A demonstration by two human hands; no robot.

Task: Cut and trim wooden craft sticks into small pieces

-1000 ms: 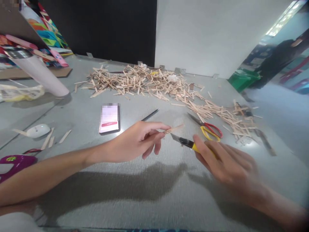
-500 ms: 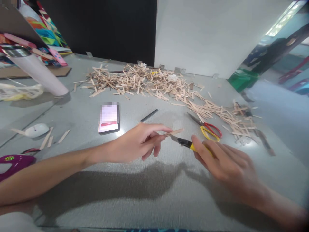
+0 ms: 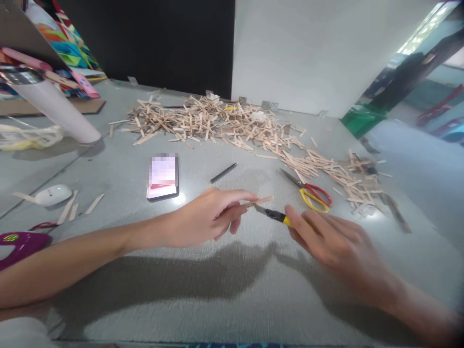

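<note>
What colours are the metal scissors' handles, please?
One red looped handle, one yellow looped handle; head view.

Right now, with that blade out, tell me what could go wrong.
The utility knife has its blade close to the grip of the left hand; a slip could nick that hand. The thin wooden stick, pinched at one end above the table, might twist or snap under pressure.

Phone (image 3: 163, 178): screen pixelated over most of its face, red bar below, no wording legible.
Purple object (image 3: 28, 244), left of the phone and nearer the viewer: yellow-green emblem (image 3: 10, 238), too blurred to read.
</note>
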